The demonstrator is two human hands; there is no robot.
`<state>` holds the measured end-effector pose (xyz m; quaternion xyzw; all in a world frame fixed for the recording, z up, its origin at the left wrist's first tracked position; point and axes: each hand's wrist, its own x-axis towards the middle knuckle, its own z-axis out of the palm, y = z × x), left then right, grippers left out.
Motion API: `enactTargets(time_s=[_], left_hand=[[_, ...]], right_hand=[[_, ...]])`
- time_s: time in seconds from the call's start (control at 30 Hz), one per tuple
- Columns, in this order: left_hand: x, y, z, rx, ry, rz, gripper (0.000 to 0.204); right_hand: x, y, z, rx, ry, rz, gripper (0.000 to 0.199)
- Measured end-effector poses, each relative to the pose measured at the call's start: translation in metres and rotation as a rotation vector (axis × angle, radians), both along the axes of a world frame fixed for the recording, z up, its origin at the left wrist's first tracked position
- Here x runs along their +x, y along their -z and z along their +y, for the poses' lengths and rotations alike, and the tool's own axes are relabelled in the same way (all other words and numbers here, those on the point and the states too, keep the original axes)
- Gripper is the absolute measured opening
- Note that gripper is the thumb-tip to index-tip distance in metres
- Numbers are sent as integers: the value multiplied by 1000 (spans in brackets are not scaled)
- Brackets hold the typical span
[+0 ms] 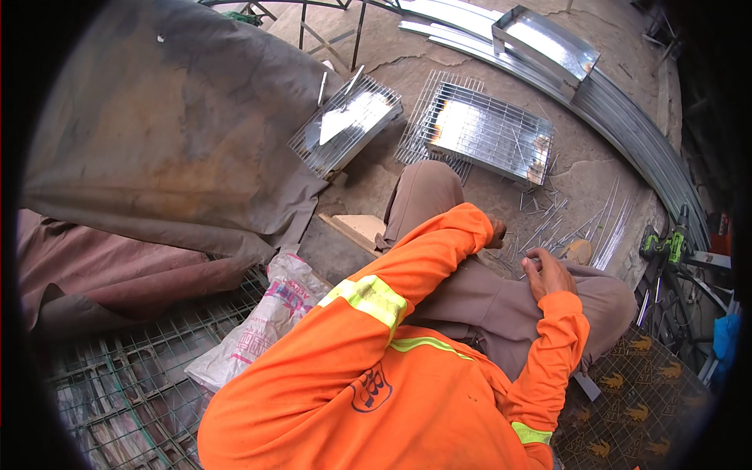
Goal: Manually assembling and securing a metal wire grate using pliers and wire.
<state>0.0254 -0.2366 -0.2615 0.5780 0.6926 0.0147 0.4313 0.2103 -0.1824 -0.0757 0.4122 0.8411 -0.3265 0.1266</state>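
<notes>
Both my arms, in orange sleeves, reach over my bent legs. My left hand [497, 233] is beyond my knee, mostly hidden by the sleeve, so its fingers do not show clearly. Above my other thigh, my right hand [551, 276] is closed with thumb and forefinger curled; anything in its grip is too small to name. Past the hands, several thin metal rods [546, 227] lie scattered on the ground. Farther off sits a shiny sheet-metal tray [470, 133] with a wire grid over it. Left of it is a tilted second tray [356, 117], also with a grid.
Long metal channels [627, 117] curve along the far right, with an open metal box [548, 47] on them. A green-and-black power drill [675, 239] is at right. To the left are a brown tarp [172, 125], a white sack [262, 325] and a wire-mesh panel [117, 376].
</notes>
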Motion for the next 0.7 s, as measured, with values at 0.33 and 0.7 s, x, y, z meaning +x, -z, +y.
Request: enactTargets(time_s=[0.33, 0.7], left_hand=[[-3, -18, 5, -110, 71, -32, 43], [-1, -30, 16, -154, -122, -184, 80]], right_hand=[[3, 2, 0, 19, -14, -16, 28], [-2, -2, 1, -20, 32, -63, 26]])
